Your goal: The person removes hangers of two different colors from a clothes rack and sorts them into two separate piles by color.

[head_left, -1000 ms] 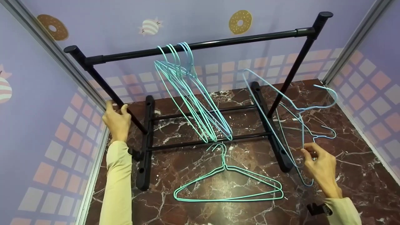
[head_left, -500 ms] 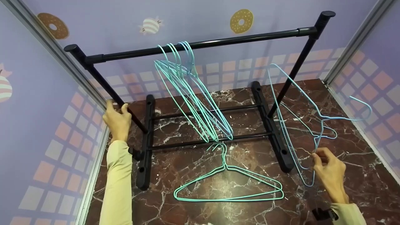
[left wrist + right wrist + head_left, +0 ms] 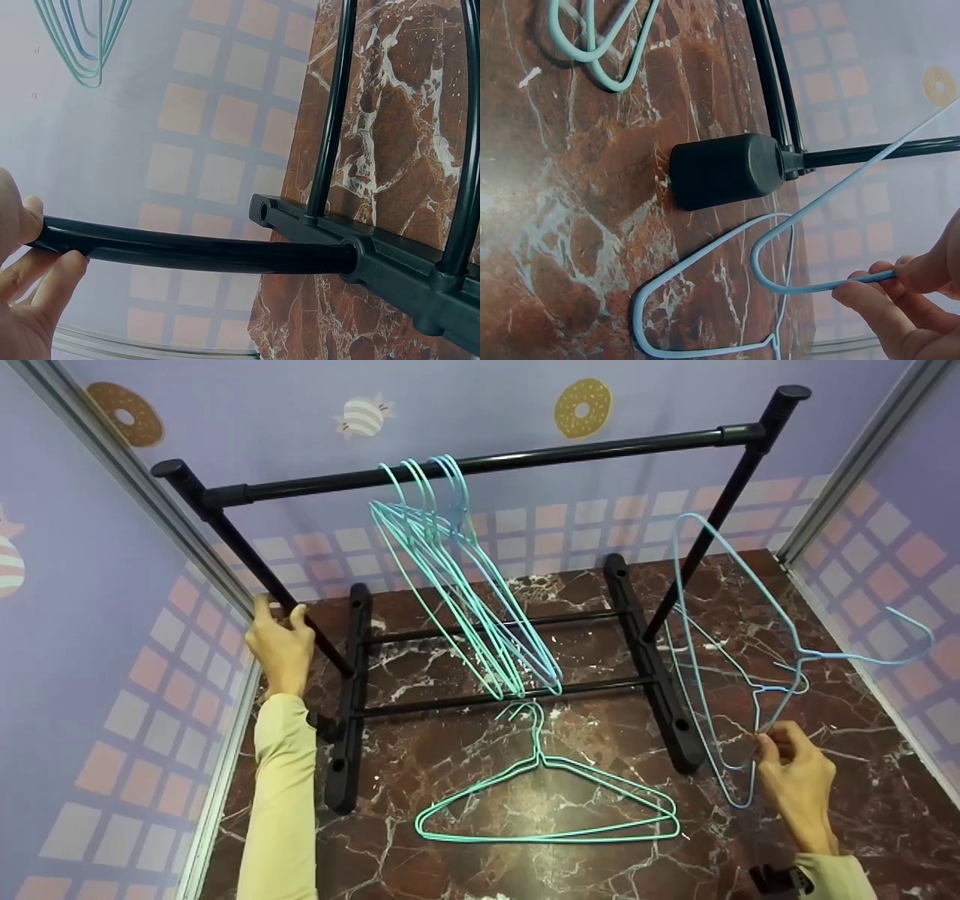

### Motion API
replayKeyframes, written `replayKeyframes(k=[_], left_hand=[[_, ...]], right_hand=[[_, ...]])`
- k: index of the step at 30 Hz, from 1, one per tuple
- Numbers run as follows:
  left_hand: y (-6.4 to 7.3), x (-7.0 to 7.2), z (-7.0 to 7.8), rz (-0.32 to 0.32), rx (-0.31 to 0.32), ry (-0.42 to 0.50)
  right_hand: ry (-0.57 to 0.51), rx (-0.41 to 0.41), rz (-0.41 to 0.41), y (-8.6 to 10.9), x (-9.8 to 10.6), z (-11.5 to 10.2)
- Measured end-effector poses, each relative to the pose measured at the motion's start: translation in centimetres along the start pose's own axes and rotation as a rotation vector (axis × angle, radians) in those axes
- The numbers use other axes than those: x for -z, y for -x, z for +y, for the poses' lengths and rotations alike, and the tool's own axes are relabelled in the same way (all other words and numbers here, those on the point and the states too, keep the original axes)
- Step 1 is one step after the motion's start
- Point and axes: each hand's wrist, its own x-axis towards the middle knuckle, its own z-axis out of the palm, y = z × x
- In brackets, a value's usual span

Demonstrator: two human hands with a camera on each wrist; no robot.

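Observation:
My left hand (image 3: 281, 652) grips the left post (image 3: 202, 253) of a black clothes rack (image 3: 585, 451), with thumb and fingers around the tube in the left wrist view. At the right of the rack, my right hand (image 3: 796, 780) pinches a blue wire hanger (image 3: 810, 288) between thumb and fingers. That hanger is raised and tilted, its hook pointing right. Below it, another blue hanger (image 3: 705, 352) lies on the floor beside the rack's right foot (image 3: 679, 727). Several green and blue hangers (image 3: 480, 559) hang near the middle of the top bar.
Two green hangers (image 3: 487, 838) lie overlapping on the brown marbled floor (image 3: 420, 877) in front of the rack. Patterned purple walls (image 3: 862, 547) enclose the rack on the left, back and right. Two low crossbars (image 3: 435, 708) join the rack's feet.
My right hand has moved right and slightly down, carrying the pinched blue hanger right, its hook swinging outward and lower. My left hand has stayed on the post.

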Motion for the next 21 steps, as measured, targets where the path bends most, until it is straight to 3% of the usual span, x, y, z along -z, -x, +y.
replayKeyframes(k=[15,21], left_hand=[[0.0,0.1,0.0,0.006,-0.006,-0.004],[0.2,0.0,0.1,0.004,-0.005,0.009]], right_hand=[[0.029,-0.196,-0.092,0.3,0.5,1.2],[0.049,-0.195,-0.15,-0.1,0.6,1.6]])
